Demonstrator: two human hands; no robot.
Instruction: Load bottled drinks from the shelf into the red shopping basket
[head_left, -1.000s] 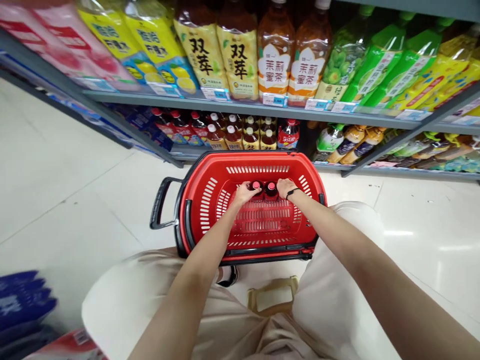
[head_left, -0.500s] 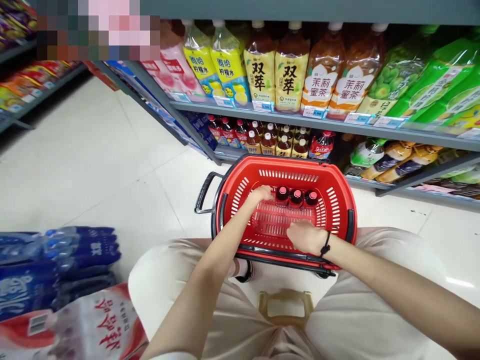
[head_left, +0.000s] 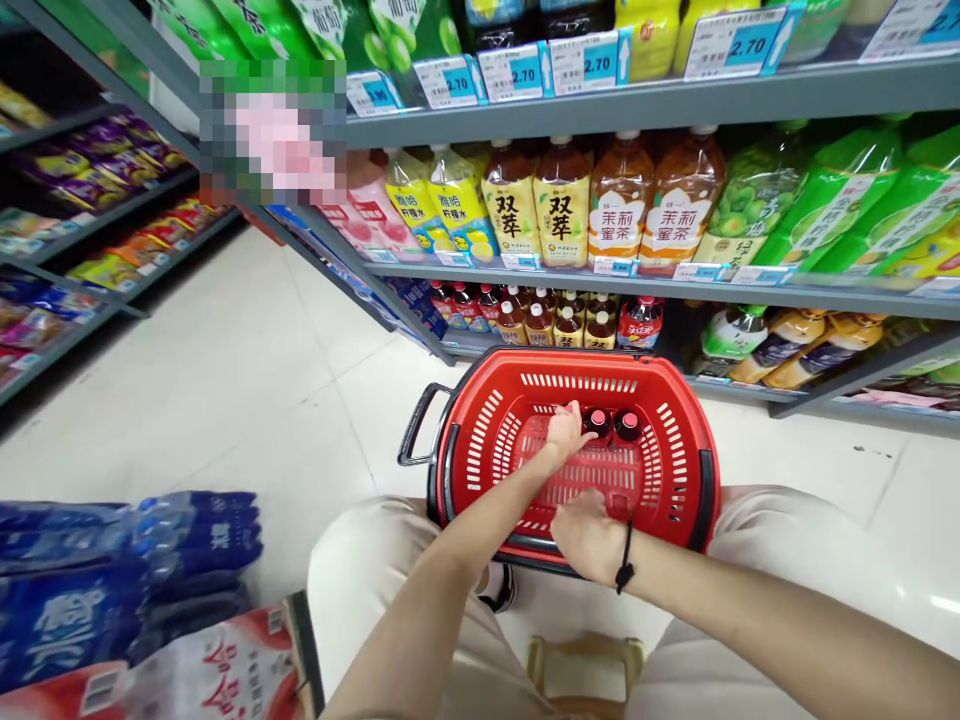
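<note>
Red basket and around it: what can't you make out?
Head view throughout:
Left hand: what's beneath, covered by the hand itself.
Right hand: any grip, hidden by its own back.
Pink-capped bottles: label text, too small from above.
Red-and-white pack: lower part, cut by the bottom edge.

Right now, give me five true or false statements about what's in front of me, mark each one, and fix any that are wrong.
1. Your left hand is in the red basket, right by the dark bottles. True.
2. Your right hand is nearer the shelves than your left. False: the left is nearer; the right is at the basket's near side.
3. A black bracelet is on your right wrist. True.
4. The dark bottles have green caps. False: the caps that show are pinkish red.
5. Several price tags along the top shelf edge read 2.70. True.
</note>
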